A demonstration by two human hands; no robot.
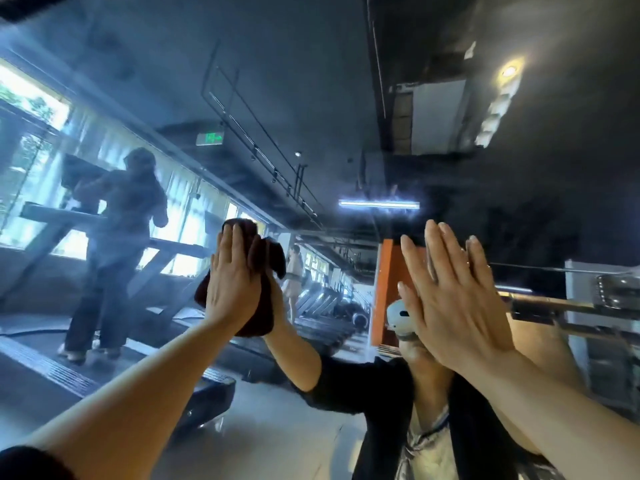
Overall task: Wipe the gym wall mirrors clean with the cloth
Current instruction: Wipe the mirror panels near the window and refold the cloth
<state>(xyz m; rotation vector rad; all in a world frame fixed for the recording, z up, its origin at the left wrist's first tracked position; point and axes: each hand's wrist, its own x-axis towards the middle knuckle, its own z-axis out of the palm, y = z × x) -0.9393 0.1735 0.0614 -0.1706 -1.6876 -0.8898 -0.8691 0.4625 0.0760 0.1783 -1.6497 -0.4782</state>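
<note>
- My left hand [232, 282] is raised with its fingers straight and together, palm pressing a dark brown cloth [266, 271] flat against the mirror [311, 98]; nothing is curled or pinched, the cloth is held only by the push of the open palm.
- The cloth bunches out past the fingertips and below the heel of the hand, sandwiched between my palm and its reflection in the glass.
- My right hand [453, 299] is also up, fingers straight and slightly fanned, palm flat on the mirror to the right of the cloth and well apart from it; it holds nothing.
- A ring [468, 263] shows on one finger of the right hand.
- The mirror fills the view, hazy and streaked toward the left.
- Reflected in it: a person on a treadmill [114, 244] by bright windows at left, a green exit sign [210, 138] on the dark ceiling, an orange panel [386, 292] near the middle, and a white head-worn camera [401, 318] just beside my right palm.
</note>
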